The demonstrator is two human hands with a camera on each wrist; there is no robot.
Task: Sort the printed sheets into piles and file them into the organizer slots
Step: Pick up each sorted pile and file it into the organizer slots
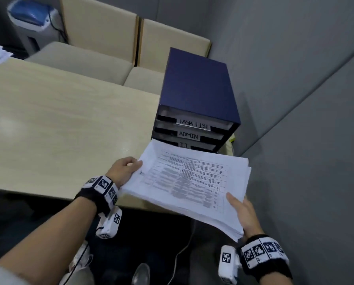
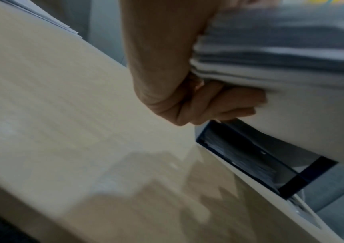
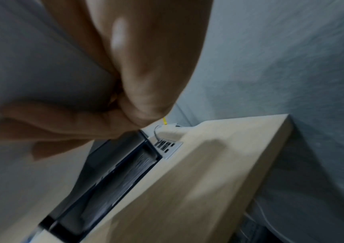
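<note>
The left hand (image 1: 123, 170) grips the stack of printed sheets (image 1: 192, 182) at its left edge, fingers curled underneath; the right hand (image 1: 241, 212) clasps the near right corner, thumb on top. The stack is held level just before the blue organizer (image 1: 196, 93), long axis crossways, hiding its lowest slots. Print too blurred to read.

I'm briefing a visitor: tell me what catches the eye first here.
A thick stack of white printed sheets held in mid-air by the left hand and right hand, over the near right corner of the pale wooden table. Just behind stands a dark blue drawer organizer, labelled TASK LIST and ADMIN.
</note>
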